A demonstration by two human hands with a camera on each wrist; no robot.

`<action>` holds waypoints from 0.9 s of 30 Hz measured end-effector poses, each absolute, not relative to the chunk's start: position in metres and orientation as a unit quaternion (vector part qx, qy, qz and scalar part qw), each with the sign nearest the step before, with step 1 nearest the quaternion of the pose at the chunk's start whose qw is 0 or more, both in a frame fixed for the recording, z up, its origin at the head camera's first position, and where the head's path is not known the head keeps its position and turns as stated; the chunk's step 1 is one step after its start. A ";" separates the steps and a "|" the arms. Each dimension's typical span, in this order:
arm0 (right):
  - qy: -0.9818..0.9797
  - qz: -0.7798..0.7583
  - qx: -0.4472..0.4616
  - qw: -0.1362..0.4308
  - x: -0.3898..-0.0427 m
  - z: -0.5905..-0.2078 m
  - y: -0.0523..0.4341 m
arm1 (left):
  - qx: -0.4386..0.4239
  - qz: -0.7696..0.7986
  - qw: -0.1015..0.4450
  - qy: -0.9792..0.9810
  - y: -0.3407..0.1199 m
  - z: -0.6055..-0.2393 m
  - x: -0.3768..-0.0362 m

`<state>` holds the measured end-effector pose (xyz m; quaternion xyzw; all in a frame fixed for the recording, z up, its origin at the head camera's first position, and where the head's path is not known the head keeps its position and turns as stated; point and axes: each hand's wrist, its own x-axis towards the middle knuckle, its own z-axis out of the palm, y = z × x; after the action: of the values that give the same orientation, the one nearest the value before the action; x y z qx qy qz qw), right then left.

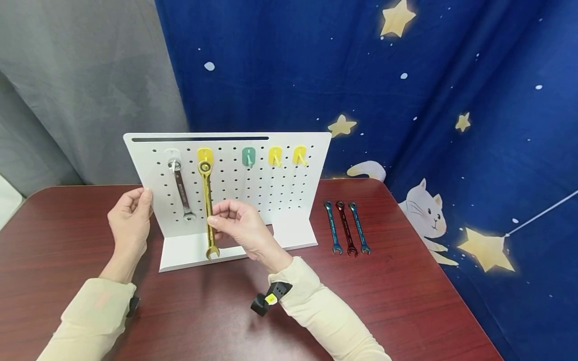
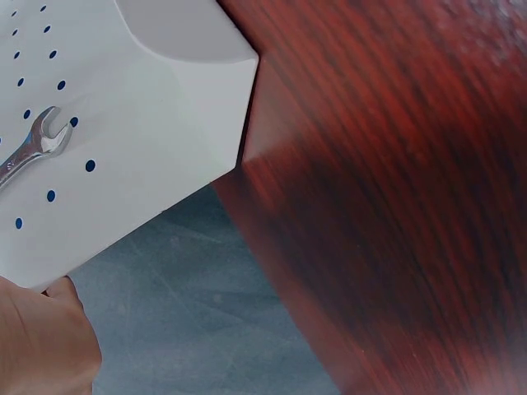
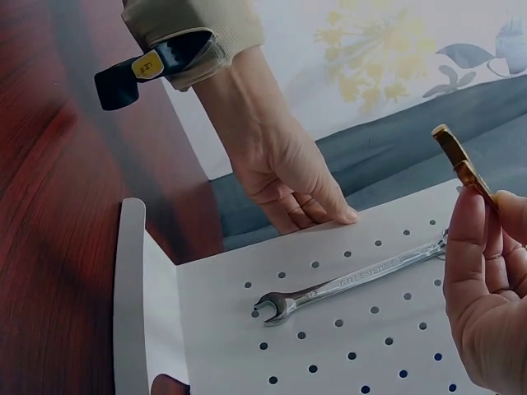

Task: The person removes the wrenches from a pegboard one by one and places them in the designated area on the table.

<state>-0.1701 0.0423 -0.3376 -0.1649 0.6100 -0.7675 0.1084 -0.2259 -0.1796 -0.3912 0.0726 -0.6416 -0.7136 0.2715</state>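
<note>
My right hand point(image 1: 241, 228) pinches a gold combination wrench point(image 1: 207, 198) by its lower shank, open end down. The wrench's ring end lies in front of the second hook point(image 1: 205, 152), a yellow one; whether it hangs on the peg I cannot tell. To its left, a silver combination wrench point(image 1: 181, 190) hangs tilted from a white hook point(image 1: 172, 153). With thumb and curled fingers, my left hand point(image 1: 131, 220) holds the left edge of the white pegboard point(image 1: 300, 138). In the right wrist view, the left hand point(image 3: 288, 169) reaches over that edge.
One green hook point(image 1: 249, 156) and two yellow hooks point(image 1: 275, 156) sit farther right on the board. Two blue wrenches point(image 1: 333, 226) and a dark red wrench point(image 1: 346, 228) lie side by side on the brown table point(image 1: 406, 286), right of the board. Curtains hang behind.
</note>
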 end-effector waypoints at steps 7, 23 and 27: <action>0.614 -0.764 -0.165 0.106 -0.168 -0.338 0.045 | 0.078 -0.713 0.271 -0.642 -0.180 -0.390 -0.225; 0.620 -0.765 -0.151 0.091 -0.165 -0.346 0.068 | 0.071 -0.720 0.275 -0.634 -0.179 -0.391 -0.226; 0.621 -0.766 -0.142 0.084 -0.165 -0.350 0.075 | 0.072 -0.718 0.276 -0.635 -0.178 -0.391 -0.225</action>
<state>-0.1654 0.0752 -0.3496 -0.1424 0.6213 -0.7659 0.0842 -0.2255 -0.1781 -0.3907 0.0725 -0.6349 -0.7181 0.2757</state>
